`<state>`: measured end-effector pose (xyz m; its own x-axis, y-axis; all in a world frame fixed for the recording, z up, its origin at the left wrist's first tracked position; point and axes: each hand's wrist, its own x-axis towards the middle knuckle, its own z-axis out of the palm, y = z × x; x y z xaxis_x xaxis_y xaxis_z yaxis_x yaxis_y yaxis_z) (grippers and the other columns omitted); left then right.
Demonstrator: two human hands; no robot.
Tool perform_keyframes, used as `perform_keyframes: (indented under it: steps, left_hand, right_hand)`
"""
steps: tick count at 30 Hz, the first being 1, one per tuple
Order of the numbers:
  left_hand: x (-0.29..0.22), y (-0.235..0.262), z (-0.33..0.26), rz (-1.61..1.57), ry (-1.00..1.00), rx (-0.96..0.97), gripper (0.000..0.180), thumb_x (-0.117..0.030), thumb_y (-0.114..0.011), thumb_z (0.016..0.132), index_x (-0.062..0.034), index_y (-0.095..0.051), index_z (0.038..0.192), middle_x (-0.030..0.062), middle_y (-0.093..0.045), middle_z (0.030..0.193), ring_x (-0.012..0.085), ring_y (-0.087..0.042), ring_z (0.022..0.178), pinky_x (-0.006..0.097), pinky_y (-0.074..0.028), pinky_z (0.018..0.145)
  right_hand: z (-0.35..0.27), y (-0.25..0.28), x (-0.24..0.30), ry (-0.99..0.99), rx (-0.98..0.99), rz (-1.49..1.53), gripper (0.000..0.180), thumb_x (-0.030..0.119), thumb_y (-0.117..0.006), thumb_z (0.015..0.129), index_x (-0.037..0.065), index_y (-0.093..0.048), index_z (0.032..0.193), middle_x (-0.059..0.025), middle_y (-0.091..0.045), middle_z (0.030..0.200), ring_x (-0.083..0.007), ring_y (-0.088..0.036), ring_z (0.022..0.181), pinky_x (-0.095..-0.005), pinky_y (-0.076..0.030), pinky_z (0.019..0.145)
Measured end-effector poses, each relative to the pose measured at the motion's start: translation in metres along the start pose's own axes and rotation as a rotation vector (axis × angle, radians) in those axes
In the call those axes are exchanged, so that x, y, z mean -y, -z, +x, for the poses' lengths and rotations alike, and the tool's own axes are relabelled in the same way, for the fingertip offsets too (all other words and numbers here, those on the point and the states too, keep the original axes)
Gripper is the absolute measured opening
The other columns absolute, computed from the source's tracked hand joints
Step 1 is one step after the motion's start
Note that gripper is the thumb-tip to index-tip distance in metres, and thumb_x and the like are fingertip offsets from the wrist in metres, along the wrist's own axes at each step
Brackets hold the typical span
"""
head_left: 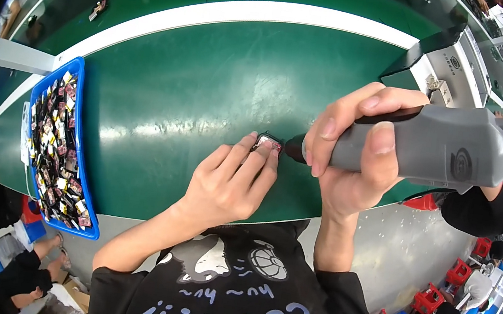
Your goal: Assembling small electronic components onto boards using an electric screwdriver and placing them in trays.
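Note:
My left hand (222, 185) rests on the green tabletop, its fingertips pressing down on a small dark-framed electronic part (276, 140). White and reddish bits show inside the frame; the fingers cover much of it. In my right hand (349, 163) is a grey electric screwdriver (443, 147), lying almost level with its black nose pointing left. The fingers and thumb wrap round its body. That nose is close to the right side of the part; whether they touch, I cannot tell.
A blue basket (78, 159) heaped with small electronic parts stands at the left. At the back right sits a black and white boxed device (457, 66). A white rail (252, 10) runs along the far side. Other people and red stools (430, 299) are around the bench.

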<state>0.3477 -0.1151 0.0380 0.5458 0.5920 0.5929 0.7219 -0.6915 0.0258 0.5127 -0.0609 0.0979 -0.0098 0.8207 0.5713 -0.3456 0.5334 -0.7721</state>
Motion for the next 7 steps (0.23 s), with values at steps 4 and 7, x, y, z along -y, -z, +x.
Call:
perform_keyframes:
  steps: [4,7]
  left_hand:
    - [-0.0021,0.0004,0.0000,0.004,0.002,0.003,0.014,-0.005,-0.069,0.078,-0.0005,-0.071,0.090,0.0126,-0.071,0.097,0.0267,-0.072,0.090,0.029,-0.049,0.063]
    - [-0.0013,0.0008,-0.0010,-0.005,-0.003,0.026,0.013,-0.006,-0.069,0.079,-0.0005,-0.070,0.090,0.0135,-0.071,0.098,0.0286,-0.072,0.090,0.030,-0.050,0.064]
  right_hand:
    - [-0.0012,0.0001,0.0024,-0.013,0.006,-0.024,0.026,0.024,-0.050,0.103,0.002,-0.041,0.112,-0.0180,-0.056,0.078,-0.0145,-0.042,0.034,-0.0303,-0.042,0.034]
    - [-0.0023,-0.0002,0.0012,-0.023,0.005,-0.012,0.027,0.025,-0.050,0.103,0.002,-0.041,0.113,-0.0179,-0.056,0.078,-0.0145,-0.042,0.034,-0.0304,-0.042,0.034]
